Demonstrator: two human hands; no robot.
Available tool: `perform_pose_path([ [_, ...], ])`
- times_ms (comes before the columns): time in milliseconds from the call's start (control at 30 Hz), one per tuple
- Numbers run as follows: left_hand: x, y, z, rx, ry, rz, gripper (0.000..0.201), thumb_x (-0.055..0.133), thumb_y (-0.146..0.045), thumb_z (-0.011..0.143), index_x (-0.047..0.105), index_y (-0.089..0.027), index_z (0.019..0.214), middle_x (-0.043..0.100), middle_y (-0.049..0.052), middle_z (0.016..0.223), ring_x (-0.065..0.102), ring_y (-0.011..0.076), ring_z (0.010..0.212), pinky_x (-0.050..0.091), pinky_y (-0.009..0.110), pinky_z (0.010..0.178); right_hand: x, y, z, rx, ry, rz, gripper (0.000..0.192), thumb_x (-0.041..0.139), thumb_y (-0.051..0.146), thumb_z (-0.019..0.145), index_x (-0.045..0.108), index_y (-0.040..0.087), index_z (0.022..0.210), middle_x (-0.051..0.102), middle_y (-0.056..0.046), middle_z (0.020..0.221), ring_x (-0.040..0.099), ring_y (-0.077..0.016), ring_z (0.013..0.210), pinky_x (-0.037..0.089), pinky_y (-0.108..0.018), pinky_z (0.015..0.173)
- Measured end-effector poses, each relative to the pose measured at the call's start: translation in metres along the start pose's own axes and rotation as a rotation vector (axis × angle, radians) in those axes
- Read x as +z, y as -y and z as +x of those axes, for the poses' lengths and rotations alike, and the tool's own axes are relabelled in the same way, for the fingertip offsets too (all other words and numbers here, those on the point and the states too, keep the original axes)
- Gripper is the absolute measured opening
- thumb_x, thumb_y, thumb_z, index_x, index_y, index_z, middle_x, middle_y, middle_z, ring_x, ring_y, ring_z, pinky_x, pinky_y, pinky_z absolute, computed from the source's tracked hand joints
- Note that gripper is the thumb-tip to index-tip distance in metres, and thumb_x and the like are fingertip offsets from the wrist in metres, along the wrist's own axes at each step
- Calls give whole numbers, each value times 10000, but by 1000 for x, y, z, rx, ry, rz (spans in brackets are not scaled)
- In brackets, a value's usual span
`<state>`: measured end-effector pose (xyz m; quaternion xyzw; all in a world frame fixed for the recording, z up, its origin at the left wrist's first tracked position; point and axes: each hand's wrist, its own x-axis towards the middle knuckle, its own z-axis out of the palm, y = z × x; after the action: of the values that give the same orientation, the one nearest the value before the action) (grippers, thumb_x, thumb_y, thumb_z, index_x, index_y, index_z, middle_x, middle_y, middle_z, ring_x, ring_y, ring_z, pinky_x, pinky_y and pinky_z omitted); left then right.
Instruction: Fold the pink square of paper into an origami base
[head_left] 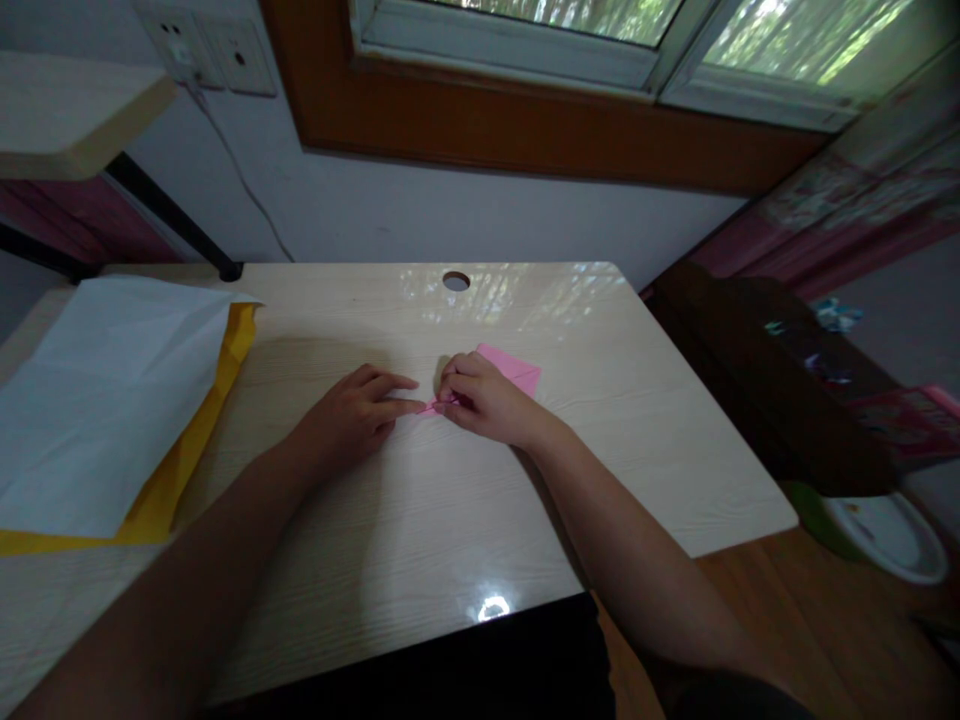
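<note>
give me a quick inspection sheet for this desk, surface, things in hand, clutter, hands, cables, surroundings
surface: pale wood-grain desk, glossy, with a round hole near its far edge
things in hand: pink paper, folded, lying flat on the desk under both hands
clutter: white sheet lying on yellow sheet at the desk's left
hands: left hand presses fingertips on the paper's pointed end; right hand pinches the paper, partly covering it
cables: one thin cable hanging down the wall from the wall sockets
surroundings: window above, shelf at left, dark furniture at right
</note>
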<state>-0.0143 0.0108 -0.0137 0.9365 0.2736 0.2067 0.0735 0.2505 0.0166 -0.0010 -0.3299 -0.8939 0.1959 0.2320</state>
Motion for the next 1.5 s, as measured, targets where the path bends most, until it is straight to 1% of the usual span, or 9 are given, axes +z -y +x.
perform_pose_path([
  [300,-1,-4,3,-1,10,-21,356,559,-92,940,724,-248,1215,664,68,1338,572,257,1142,506,459,1017,-3,0,1,-14,10,9,123,584,180,968,660,172,871,620,-81,927,560,-199,880,440,-329,812],
  [533,1,-5,5,-16,-12,-39,246,560,-185,984,736,-232,1150,681,68,1293,592,242,1110,495,431,1008,-7,0,2,-34,24,37,113,575,178,969,654,179,888,645,-67,898,581,-198,881,447,-335,829],
  [833,8,-5,9,-69,-74,-114,113,650,-218,945,732,-230,1022,714,46,1086,585,222,1013,472,400,963,-9,1,3,-43,29,62,84,600,157,935,655,171,873,647,-63,878,584,-194,857,443,-327,801],
  [967,10,-8,11,-96,-81,-115,95,668,-203,932,729,-227,1001,709,42,1053,585,222,999,460,399,961,-10,3,3,-36,30,66,92,602,163,932,661,169,863,641,-66,878,581,-196,854,449,-330,802],
  [1100,9,-10,13,-98,-69,-114,86,653,-206,946,727,-223,985,711,41,1038,588,217,983,455,396,959,-8,5,3,-30,35,19,96,623,213,942,672,171,870,634,-72,895,572,-200,866,437,-334,811],
  [1267,6,-10,15,-115,-49,-139,133,611,-204,970,741,-230,981,715,43,1051,594,215,989,458,402,953,-2,8,5,-32,43,-31,135,615,287,969,681,191,903,630,-73,925,553,-209,889,414,-346,828],
  [1367,6,-9,15,-132,-58,-160,132,619,-199,961,747,-232,961,716,44,1047,592,217,991,465,404,945,3,8,6,-29,28,-35,146,605,291,976,684,192,903,628,-72,921,548,-211,893,407,-347,833],
  [1500,6,-9,15,-139,-49,-162,125,625,-192,956,744,-228,965,715,45,1043,598,218,1001,464,405,957,8,8,6,9,15,-53,113,617,263,961,682,195,898,630,-69,927,548,-212,905,399,-346,830],
])
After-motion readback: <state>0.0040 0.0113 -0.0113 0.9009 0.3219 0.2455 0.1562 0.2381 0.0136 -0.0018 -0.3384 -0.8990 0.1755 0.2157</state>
